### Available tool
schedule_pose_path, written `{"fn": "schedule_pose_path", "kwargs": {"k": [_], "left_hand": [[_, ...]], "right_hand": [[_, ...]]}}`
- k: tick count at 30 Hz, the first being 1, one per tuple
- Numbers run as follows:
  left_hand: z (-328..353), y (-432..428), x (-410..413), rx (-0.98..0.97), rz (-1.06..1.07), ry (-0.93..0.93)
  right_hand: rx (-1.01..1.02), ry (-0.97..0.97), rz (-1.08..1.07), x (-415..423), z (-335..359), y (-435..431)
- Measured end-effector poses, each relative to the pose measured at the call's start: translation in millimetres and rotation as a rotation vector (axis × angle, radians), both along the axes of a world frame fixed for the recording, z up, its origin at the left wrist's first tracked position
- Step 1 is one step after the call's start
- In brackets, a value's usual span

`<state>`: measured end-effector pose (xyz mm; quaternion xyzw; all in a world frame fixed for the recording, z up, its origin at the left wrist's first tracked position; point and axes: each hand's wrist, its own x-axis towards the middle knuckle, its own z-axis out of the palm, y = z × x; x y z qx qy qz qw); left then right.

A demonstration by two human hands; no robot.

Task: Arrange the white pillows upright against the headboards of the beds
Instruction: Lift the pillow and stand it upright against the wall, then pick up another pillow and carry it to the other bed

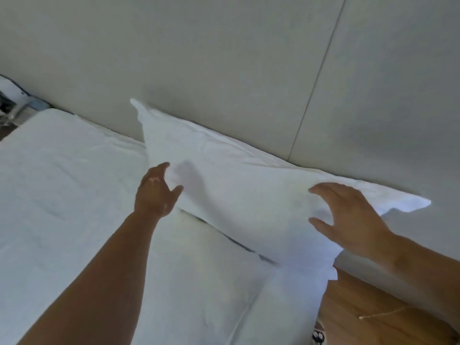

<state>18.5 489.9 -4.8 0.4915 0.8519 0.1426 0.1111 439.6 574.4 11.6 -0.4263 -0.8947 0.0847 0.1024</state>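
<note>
Head view: white pillow (249,192) stands upright, back against beige headboard (224,70), on far right part of bed (62,183). My left hand (155,192) at its left edge, fingers loosely curled, thumb apart. My right hand (348,217) spread flat on its right face.

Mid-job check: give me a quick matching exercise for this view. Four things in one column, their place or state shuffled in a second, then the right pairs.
Column 1:
1. white pillow
2. left hand
3. right hand
4. headboard

Column 2:
A. open, at the pillow's right end
B. padded and beige, behind the pillow
C. propped up, leaning against the headboard
D. at the pillow's left edge, fingers curled on it

Pairs: 1-C, 2-D, 3-A, 4-B
</note>
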Motion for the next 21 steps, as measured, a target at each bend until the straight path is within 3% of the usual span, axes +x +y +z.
{"fn": "schedule_pose_path", "kwargs": {"k": [3,11,21], "left_hand": [[-27,-77,56,0.024,0.193,-0.172],[-57,-267,210,-0.196,0.651,-0.485],[-50,-363,355,-0.176,1.072,-0.747]], "right_hand": [[-0.102,0.036,0.118,-4,-16,-34],[-0.554,-0.107,0.272,4,-61,-84],[-0.668,-0.355,0.598,14,-78,-127]]}}
